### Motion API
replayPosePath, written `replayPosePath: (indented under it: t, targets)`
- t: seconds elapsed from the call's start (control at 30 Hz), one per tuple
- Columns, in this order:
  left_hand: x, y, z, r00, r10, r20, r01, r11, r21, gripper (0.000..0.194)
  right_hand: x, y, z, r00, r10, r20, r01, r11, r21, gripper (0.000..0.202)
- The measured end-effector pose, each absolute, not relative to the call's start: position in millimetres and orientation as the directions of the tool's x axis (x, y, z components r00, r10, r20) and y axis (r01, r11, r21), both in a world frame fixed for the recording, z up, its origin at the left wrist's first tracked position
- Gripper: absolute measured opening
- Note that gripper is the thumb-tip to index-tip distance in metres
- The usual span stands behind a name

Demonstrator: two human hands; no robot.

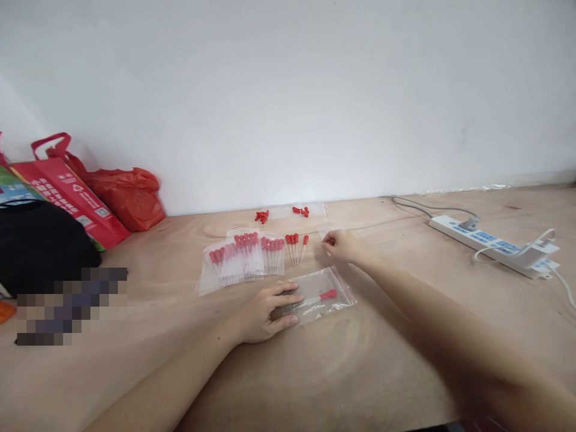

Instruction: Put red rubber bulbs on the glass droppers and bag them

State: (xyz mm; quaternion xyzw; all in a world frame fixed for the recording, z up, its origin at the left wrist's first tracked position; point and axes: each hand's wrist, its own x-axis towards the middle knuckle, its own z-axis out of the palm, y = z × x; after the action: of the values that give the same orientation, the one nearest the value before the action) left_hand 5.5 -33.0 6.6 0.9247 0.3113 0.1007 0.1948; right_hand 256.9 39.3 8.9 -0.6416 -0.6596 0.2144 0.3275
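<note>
My left hand lies with fingers spread on a clear zip bag, pressing it to the table. A dropper with a red bulb is in this bag, its glass end under my fingertips. Beyond it, my right hand is closed in a pinch, close to a small clear plastic piece; what the fingers hold cannot be made out. Several loose red-bulbed droppers lie left of the right hand. Farther left, filled zip bags of droppers overlap each other.
Loose red rubber bulbs lie near the wall, with more red bulbs beside clear plastic. A white power strip with plugs and cords is at the right. Red bags and a black item stand at the left.
</note>
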Motion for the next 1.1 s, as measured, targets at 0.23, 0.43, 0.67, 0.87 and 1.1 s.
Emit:
replayPosePath:
  t: [0.23,0.43,0.67,0.87,1.1]
  targets:
    - [2.4,-32.6,1.0,0.803,0.588,0.103,0.497,-0.754,0.430,0.038,204.3,97.7,1.3,0.195,0.979,0.066,0.642,-0.077,-0.762,0.016]
    - [0.0,-31.4,-1.4,0.805,0.584,0.108,0.487,-0.753,0.443,0.037,214.9,101.0,10.6,0.234,0.972,0.022,0.441,-0.086,-0.893,0.017]
    - [2.7,-31.2,-0.6,0.799,0.593,0.097,0.494,-0.740,0.456,0.036,292.4,31.7,2.3,0.435,0.885,0.169,0.109,0.134,-0.985,0.023]
    - [6.1,-33.0,5.7,0.781,0.620,0.081,0.525,-0.721,0.452,0.035,311.7,-9.3,-30.8,0.496,0.855,0.155,-0.014,0.186,-0.982,0.038]
    - [5.2,-32.4,5.9,0.787,0.613,0.076,0.526,-0.730,0.436,0.036,303.4,-8.7,-25.1,0.473,0.868,0.149,-0.030,0.185,-0.982,0.038]
